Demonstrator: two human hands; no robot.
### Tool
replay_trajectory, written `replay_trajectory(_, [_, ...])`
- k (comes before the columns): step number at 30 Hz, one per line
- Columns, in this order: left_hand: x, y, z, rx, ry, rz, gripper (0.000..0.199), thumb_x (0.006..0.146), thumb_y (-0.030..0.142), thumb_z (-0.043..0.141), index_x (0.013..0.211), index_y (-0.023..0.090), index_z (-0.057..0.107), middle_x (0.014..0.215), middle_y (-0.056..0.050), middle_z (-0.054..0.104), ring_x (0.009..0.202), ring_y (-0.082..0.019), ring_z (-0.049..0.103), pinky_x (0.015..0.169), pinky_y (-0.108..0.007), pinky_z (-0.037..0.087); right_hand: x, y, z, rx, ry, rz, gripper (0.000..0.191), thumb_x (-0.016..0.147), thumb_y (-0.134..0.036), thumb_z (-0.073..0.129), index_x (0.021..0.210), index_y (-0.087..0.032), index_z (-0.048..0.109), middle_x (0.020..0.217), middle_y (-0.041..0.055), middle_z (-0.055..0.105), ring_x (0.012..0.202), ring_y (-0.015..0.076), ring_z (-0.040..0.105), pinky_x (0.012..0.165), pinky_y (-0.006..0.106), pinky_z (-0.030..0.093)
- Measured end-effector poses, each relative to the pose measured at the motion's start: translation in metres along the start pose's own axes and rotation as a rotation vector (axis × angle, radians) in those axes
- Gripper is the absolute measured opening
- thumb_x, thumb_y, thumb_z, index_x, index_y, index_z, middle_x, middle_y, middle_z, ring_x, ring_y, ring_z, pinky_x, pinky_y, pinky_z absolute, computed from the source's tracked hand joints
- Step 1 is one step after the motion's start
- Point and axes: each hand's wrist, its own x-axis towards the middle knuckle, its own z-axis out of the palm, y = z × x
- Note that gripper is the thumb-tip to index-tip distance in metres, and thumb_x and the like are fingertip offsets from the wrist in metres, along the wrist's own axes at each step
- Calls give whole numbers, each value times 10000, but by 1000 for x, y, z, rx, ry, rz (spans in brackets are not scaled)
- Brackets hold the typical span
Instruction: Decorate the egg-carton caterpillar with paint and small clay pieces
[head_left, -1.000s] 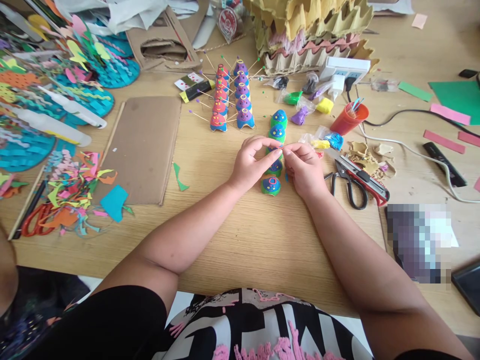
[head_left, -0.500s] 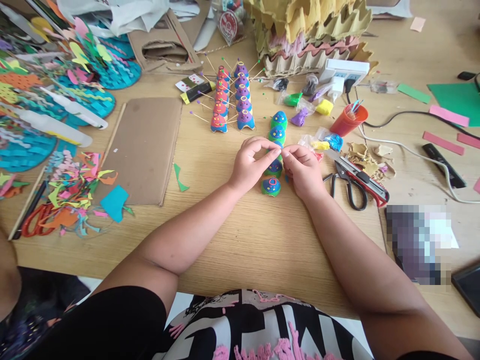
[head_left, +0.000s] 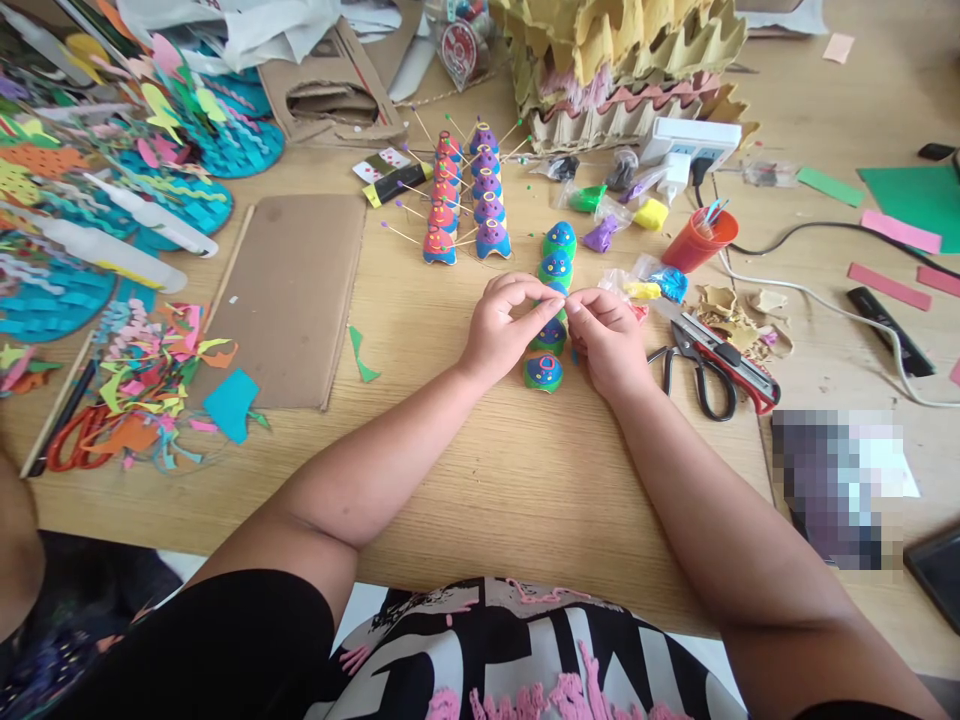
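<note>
My left hand (head_left: 501, 322) and my right hand (head_left: 606, 335) meet fingertip to fingertip over a row of blue and green egg-carton figures (head_left: 556, 266). Both pinch at the same spot; whatever lies between the fingertips is too small to make out. The nearest figure (head_left: 543, 372) has a red loop on its top and small yellow dots. My fingers partly hide the middle figures. Behind and to the left stand a row of red and blue figures (head_left: 439, 244) and a row of purple and blue figures (head_left: 493, 238), with pins sticking out.
Bags of coloured clay (head_left: 601, 233), an orange cup (head_left: 699, 240), scissors (head_left: 712, 385) and a red utility knife (head_left: 731, 362) lie right. Cardboard (head_left: 285, 300) and paper scraps (head_left: 161, 380) lie left. Egg trays (head_left: 622, 125) are stacked behind. Another person's arm (head_left: 16, 545) shows at left.
Both hands stay pinched together at the same place above the row. The whole view has shifted very slightly; nothing else visibly differs.
</note>
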Motion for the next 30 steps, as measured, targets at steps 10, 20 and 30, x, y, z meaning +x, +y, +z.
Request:
replay_trajectory(10, [-2,-5,1,-101,53,-115,458,995,668,545,1132,277,740,1119,-53,772,1123,-202,710,1055,-372,534,1,1,-1,10,67,-4,542,744,-737,809,758,-248,575,578,-74,409,478,73,279,441,258,196])
replay_trajectory(20, [1,-8,3,-110,77,-134,521,1009,707,466,1073,262,729,1050,-41,764,1095,-193,715,1060,-363,522,1,-1,0,55,94,12,538,766,-741,789,757,-245,582,579,-69,395,471,70,269,429,259,194])
replay_trajectory(30, [-3,-5,1,-65,-6,-76,295,978,524,668,1107,268,738,1123,-59,769,1121,-204,702,1056,-362,535,1,-2,2,64,79,-2,463,724,-619,883,853,-260,619,622,-71,448,483,73,264,449,270,145])
